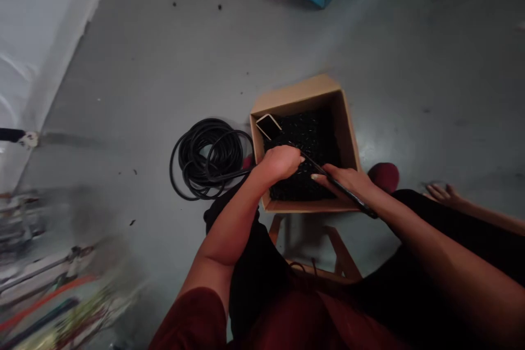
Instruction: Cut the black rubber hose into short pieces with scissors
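Left hand (283,164): curled shut, can't tell around what | Right hand (346,180): gripping black stick (348,193) | Both over box (299,94)

The left forearm (235,219) points toward one o'clock, the left hand (282,162) curled like a fist; the right forearm (430,249) slants toward ten, the right hand (348,179) near.

Strip (349,194) I hold: smooth, glossy. Carton (303,96): plain matt cardboard. Dark bits (308,130) inside: plastic-looking, glinting. Coiled hose (189,154): smooth, rubbery, soft sheen. My sleeve (194,318) and trousers (255,276): matt cloth. Frame (342,254) below carton: wood-looking. Floor (156,65): smooth, faintly shiny.
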Demonstrator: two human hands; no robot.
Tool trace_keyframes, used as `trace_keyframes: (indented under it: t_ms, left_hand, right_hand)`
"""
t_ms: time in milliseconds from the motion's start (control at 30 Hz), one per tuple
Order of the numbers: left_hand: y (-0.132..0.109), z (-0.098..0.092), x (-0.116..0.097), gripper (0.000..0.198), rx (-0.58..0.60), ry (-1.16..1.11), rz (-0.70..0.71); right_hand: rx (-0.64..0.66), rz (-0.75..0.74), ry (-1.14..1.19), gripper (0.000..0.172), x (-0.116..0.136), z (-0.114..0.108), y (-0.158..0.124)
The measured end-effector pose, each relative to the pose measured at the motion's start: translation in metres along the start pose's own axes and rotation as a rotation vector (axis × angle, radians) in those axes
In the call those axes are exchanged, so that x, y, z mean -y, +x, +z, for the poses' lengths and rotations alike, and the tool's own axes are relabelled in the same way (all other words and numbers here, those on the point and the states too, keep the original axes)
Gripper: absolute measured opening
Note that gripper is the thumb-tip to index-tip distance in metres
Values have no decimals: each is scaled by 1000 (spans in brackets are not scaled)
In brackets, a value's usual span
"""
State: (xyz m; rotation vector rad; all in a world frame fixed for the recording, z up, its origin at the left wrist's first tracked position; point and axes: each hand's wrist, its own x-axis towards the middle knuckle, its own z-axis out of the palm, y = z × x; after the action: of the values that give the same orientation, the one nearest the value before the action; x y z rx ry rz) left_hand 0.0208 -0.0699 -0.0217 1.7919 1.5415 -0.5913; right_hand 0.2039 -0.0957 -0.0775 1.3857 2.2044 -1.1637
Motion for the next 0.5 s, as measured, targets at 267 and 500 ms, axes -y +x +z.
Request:
trace_keyframes:
  t_ms: [267,500]
  left_hand:
    - [6,-14,16,33,-264,-239,188]
    - [4,-23,7,47,-301,-438,273]
  right_hand:
    - [-198,48,402,38,-10,-21,0]
    - [-417,12,728,33,-2,-38,-2]
